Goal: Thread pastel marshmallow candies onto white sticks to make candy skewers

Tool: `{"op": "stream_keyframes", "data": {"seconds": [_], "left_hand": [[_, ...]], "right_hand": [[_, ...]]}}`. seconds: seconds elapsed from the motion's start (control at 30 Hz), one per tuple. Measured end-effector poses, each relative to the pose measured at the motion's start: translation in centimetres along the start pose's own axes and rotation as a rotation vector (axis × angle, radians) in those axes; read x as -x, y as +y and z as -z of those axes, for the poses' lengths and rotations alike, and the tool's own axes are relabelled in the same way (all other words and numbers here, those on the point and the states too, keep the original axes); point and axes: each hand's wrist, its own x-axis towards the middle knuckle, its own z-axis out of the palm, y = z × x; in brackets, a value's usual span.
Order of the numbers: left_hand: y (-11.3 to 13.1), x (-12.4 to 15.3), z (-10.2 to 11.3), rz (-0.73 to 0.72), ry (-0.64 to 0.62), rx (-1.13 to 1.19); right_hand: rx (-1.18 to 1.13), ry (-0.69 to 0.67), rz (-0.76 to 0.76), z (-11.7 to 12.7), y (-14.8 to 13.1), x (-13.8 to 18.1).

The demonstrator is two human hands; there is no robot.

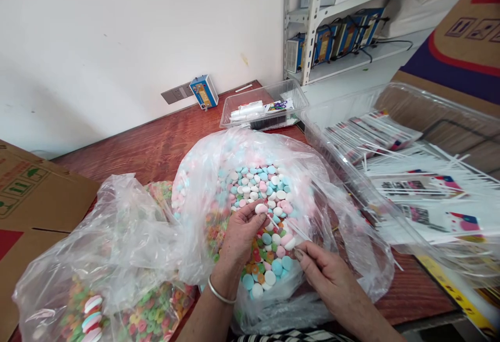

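My left hand (244, 230) is closed, with a pink-and-white marshmallow (261, 209) between thumb and forefinger. To its right, my right hand (330, 271) is closed in a pinch on a thin white stick (297, 229) that slants up and left. Both hands are over an open clear plastic bag (195, 238) of round pink, white and blue marshmallows (277, 266), mixed with small gummy rings (216, 230). At lower left, a finished-looking string of stacked marshmallows and red pieces (92, 319) lies on another bag of gummy rings (150, 308).
On the right, a large clear tray (332, 157) holds many white sticks and printed packets (417, 186). A smaller tray (224, 115) stands behind the bag. Cardboard boxes (42, 191) flank the red-brown table (156, 149). A blue device (204, 92) rests by the wall socket.
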Motion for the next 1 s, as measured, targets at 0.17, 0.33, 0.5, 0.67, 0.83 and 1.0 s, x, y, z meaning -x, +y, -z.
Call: {"op": "stream_keyframes", "data": {"seconds": [0.17, 0.33, 0.5, 0.67, 0.83, 1.0], "left_hand": [[0.0, 0.2, -0.2, 0.005, -0.021, -0.049], [-0.4, 0.2, -0.2, -0.013, -0.077, -0.101], [-1.6, -0.1, -0.3, -0.101, -0.067, -0.184], [-1.4, 0.0, -0.8, -0.127, -0.027, -0.181], [-1.2, 0.2, -0.9, -0.093, -0.025, -0.174], [-1.7, 0.3, -0.9, -0.16, -0.042, -0.222]], "right_hand": [[-0.075, -0.006, -0.06, 0.0, 0.4, -0.2], [-0.25, -0.066, -0.142, -0.2, 0.3, -0.4], [-0.378, -0.099, -0.278, -0.8, -0.2, -0.1], [-0.483, -0.098, -0.343, -1.4, -0.2, 0.1], [-0.531, -0.099, -0.35, -1.5, 0.0, 0.1], [-0.572, -0.088, -0.382, -1.9, -0.3, 0.1]]}}
